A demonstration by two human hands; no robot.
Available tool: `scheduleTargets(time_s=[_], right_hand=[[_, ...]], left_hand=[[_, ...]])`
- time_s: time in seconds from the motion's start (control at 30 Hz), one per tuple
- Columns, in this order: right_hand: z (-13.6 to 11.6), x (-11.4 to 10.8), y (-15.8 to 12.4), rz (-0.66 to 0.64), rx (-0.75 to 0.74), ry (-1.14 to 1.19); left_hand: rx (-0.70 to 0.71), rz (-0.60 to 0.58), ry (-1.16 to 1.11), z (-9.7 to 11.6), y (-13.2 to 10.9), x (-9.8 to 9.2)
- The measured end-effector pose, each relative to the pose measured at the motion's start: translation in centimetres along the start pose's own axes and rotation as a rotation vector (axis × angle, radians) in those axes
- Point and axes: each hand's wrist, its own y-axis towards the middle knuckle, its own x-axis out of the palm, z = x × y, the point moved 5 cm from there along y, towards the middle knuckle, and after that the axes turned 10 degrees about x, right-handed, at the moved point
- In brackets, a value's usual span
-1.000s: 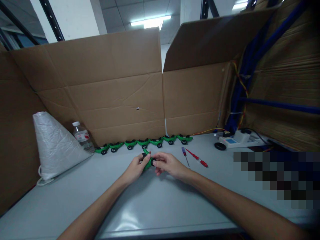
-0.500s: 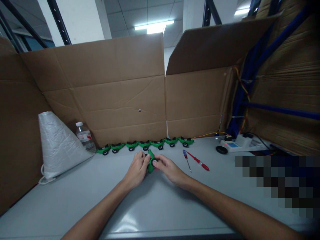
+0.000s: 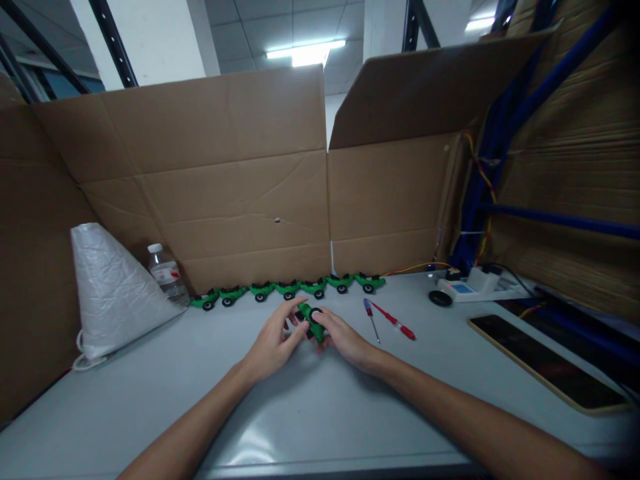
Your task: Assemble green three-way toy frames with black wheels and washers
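Above the middle of the table, a small green toy vehicle with black wheels is held tilted between my two hands. My right hand grips it from the right, thumb near the black wheel. On the other side, my left hand has its thumb and fingers closed around the toy's left end. The undersides of the fingers are partly hidden. Behind my hands, a row of several similar green toy vehicles stands along the cardboard. To the right lie a small screwdriver and a red screwdriver.
A cardboard wall backs the table. At left stand a white bag and a water bottle. On the right are a black ring, a power strip, a phone and a blue rack post.
The toy vehicle has turned in my hands, its top now leaning left and its lower end right. My left hand's fingers have shifted on it and spread somewhat.
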Motion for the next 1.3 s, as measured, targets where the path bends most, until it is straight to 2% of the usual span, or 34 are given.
scheduleTargets(time_s=[0.1,0.37,0.57,0.73,0.9,0.97,1.03,1.13,1.3], right_hand=[[0.0,-0.3,0.2,0.033,-0.029,-0.08],[-0.6,-0.4,-0.3,0.049,-0.123,-0.209],[-1.3,-0.4,-0.3,0.042,-0.178,-0.196],[-1.5,-0.3,-0.4,0.028,-0.195,-0.211],[-1.6,-0.4,-0.6,0.04,-0.226,-0.249],[-2.0,-0.4,-0.8,0.07,-0.244,-0.271],[-2.4,-0.3,-1.1,0.078,-0.263,-0.294],[-2.7,-0.1,-1.4,0.067,-0.27,-0.322],[-2.8,-0.1,-1.7,0.065,-0.306,-0.35]], left_hand=[[0.072,-0.03,0.059,0.3,0.0,-0.1],[0.129,-0.072,0.167,0.8,0.0,-0.3],[0.213,-0.036,0.259,0.7,0.1,-0.5],[0.216,-0.012,0.373,0.2,0.2,-0.7],[0.224,0.104,0.461,0.3,0.3,-1.6],[0.251,0.113,0.411,0.5,0.3,-1.5],[0.246,0.074,0.309,0.6,0.2,-1.2],[0.169,0.03,0.138,0.3,0.0,-0.6],[0.028,0.065,-0.194,-0.6,0.3,-0.2]])
